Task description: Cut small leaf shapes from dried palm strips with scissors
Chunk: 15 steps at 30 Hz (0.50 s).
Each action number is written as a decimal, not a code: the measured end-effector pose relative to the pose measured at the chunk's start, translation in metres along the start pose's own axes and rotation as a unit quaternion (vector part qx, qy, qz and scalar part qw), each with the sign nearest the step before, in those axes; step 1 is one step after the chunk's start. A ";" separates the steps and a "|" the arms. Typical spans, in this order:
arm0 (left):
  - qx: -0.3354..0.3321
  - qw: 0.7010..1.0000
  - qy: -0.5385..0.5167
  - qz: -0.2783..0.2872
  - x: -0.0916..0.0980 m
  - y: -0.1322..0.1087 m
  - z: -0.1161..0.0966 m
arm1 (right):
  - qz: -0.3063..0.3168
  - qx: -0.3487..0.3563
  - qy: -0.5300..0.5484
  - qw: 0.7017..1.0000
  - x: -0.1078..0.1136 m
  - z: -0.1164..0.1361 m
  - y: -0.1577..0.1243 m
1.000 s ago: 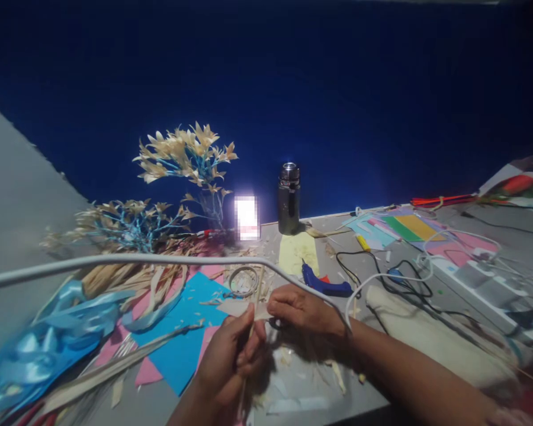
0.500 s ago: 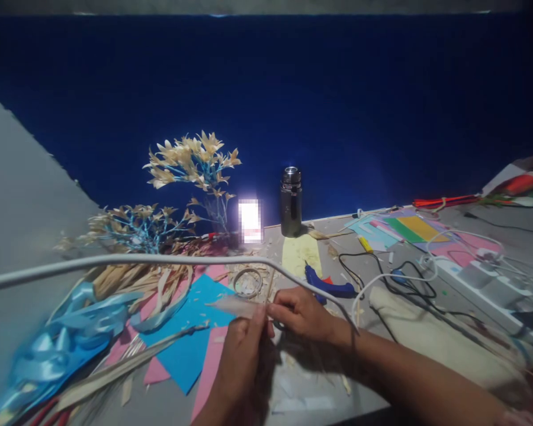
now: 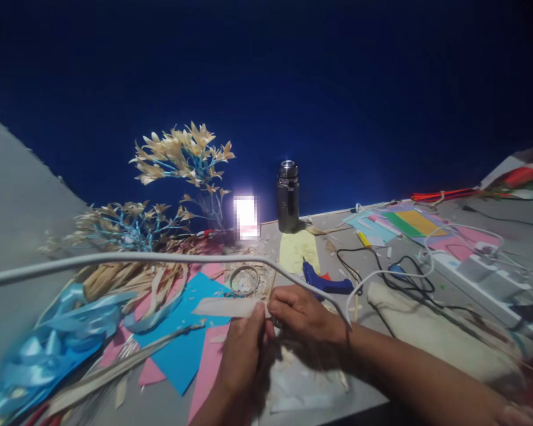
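My left hand [image 3: 242, 352] now sits farther right of the blue sheet [image 3: 180, 346], and the gap between its thumb and my right hand [image 3: 302, 313] is narrower than before. The pale strip [image 3: 224, 307] in my grip reaches farther over the blue sheet; the thin stick [image 3: 272, 284] stands farther from it.

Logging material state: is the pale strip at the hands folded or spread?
Spread: the pale strip extends flat beyond the left hand; gripped end hidden.
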<state>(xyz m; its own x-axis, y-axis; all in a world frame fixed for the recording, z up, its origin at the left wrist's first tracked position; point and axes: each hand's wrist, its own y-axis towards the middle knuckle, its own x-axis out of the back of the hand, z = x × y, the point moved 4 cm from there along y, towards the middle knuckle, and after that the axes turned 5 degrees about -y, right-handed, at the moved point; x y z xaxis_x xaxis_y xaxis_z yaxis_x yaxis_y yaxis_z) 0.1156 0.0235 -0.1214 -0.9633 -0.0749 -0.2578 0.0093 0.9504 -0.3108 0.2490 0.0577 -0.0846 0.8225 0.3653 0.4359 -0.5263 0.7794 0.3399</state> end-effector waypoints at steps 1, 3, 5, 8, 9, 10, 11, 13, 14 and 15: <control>0.014 1.000 -0.022 0.015 -0.002 -0.001 0.000 | 0.015 0.004 0.025 1.000 -0.001 0.000 0.000; 0.035 0.996 -0.076 0.041 -0.007 -0.004 -0.002 | 0.034 0.001 0.058 0.998 -0.001 0.001 0.000; 0.053 0.988 -0.129 0.059 -0.012 -0.006 -0.003 | 0.015 0.001 0.040 0.999 0.001 0.000 0.001; 0.100 0.972 -0.196 0.078 -0.018 -0.008 -0.003 | -0.031 0.015 -0.021 0.999 0.004 0.000 0.003; 0.119 0.966 -0.214 0.084 -0.019 -0.008 -0.004 | -0.037 0.019 -0.031 0.999 0.004 -0.001 0.004; 0.135 0.960 -0.230 0.092 -0.018 -0.008 -0.005 | -0.037 0.019 -0.036 0.998 0.003 -0.002 0.004; 0.149 0.953 -0.244 0.100 -0.016 -0.008 -0.007 | -0.034 0.015 -0.038 0.999 0.003 -0.004 0.005; 0.171 0.939 -0.274 0.117 -0.008 -0.008 -0.016 | -0.036 -0.007 -0.029 0.999 0.004 -0.008 0.005; 0.175 0.934 -0.288 0.117 -0.001 -0.008 -0.023 | -0.049 -0.027 -0.013 0.998 0.006 -0.010 0.006; 0.173 0.931 -0.302 0.111 0.007 -0.008 -0.029 | -0.069 -0.049 0.012 0.996 0.009 -0.012 0.006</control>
<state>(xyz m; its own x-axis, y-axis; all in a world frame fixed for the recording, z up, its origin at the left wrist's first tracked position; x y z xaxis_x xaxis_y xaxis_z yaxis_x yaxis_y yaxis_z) 0.1006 0.0240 -0.0938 -0.6011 -0.1441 -0.7861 0.3760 0.8169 -0.4373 0.2560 0.0719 -0.0890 0.8911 0.2621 0.3705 -0.3849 0.8690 0.3109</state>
